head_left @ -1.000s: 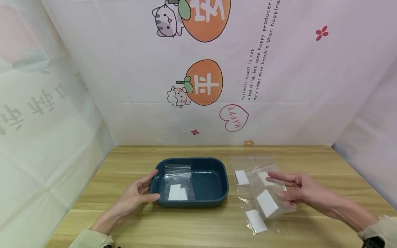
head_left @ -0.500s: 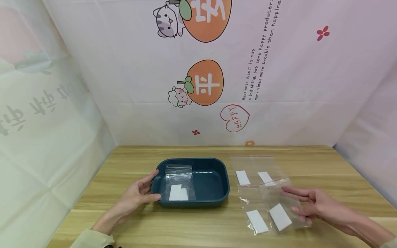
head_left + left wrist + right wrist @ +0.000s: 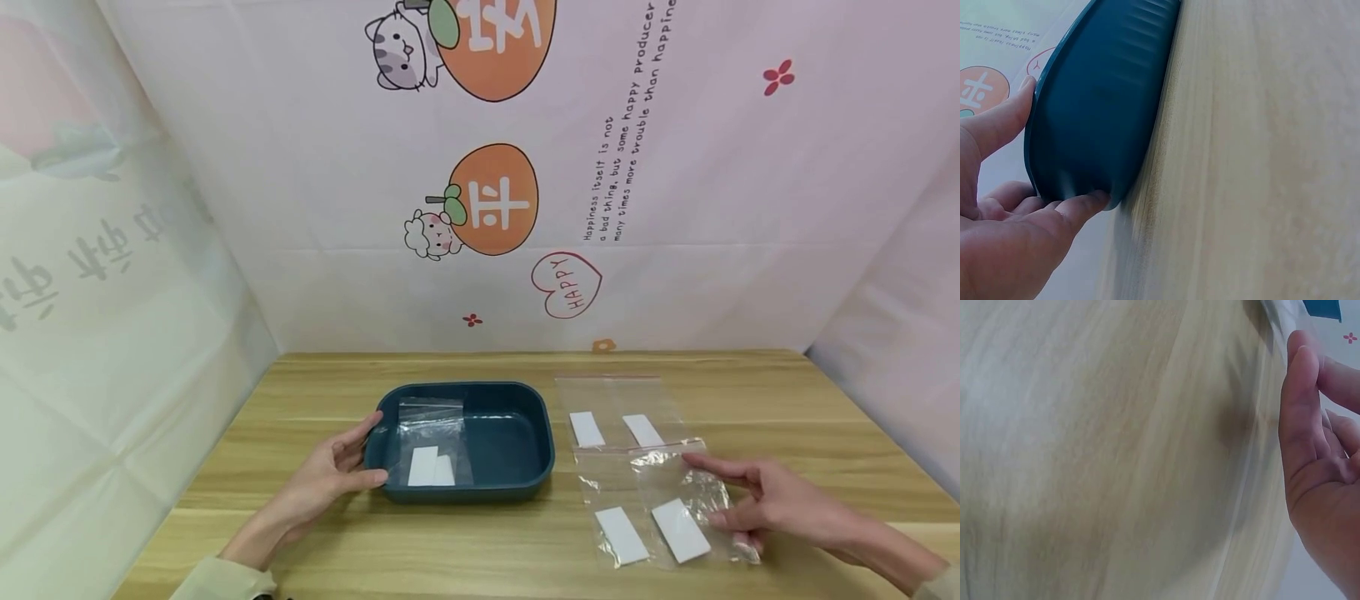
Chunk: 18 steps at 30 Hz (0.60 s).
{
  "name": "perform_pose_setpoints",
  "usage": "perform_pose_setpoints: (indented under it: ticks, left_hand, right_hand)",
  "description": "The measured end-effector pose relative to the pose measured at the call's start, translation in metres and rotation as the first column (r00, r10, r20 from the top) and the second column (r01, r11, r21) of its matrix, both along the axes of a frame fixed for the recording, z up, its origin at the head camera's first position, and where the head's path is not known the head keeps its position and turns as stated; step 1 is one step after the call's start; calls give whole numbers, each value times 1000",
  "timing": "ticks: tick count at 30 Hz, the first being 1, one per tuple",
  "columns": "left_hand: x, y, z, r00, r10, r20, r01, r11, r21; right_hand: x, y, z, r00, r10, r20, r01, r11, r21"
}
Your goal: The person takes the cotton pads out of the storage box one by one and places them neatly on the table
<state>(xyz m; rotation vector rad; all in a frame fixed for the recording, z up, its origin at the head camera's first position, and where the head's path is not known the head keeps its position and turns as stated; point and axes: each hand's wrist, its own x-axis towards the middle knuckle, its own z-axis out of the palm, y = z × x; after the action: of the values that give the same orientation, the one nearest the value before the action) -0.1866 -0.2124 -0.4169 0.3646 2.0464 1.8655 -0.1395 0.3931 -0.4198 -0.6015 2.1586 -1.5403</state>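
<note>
At the left end of a dark blue-green plastic tray [image 3: 510,450], my left hand [image 3: 330,467] holds the rim, thumb near the front corner and fingers around the end. Inside the tray lies a clear zip bag [image 3: 431,429] with white rectangular pieces. My right hand [image 3: 772,504] holds the right edge of another clear zip bag [image 3: 678,479], which has a white rectangular piece [image 3: 681,531] in it. That bag lies low at the front right of a group. In the right wrist view, the fingertips [image 3: 1302,359] are close together beside clear plastic.
Several more clear bags lie right of the tray, overlapping: one with a white piece [image 3: 587,429] at the back and one with a white piece [image 3: 622,536] at the front. The wooden table [image 3: 450,550] ends at a printed cloth backdrop [image 3: 337,208].
My right hand has moved right and toward me, bringing the bag down into the front right place and flattening it there. The left hand and tray have stayed put.
</note>
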Motion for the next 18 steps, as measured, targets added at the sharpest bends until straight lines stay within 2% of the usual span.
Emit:
perform_pose_setpoints:
  ticks: [7, 14, 18]
  left_hand:
    - [1, 0, -1, 1000, 2, -1, -2, 1000, -1]
    - [0, -1, -1, 1000, -2, -1, 2, 1000, -8]
    - [-1, -1, -1, 1000, -5, 0, 5, 1000, -7]
  right_hand:
    - [1, 0, -2, 994, -57, -90, 67, 991, 117]
    - [-1, 1, 0, 995, -32, -95, 44, 991, 130]
    - [-3, 2, -3, 988, -34, -151, 56, 988, 144]
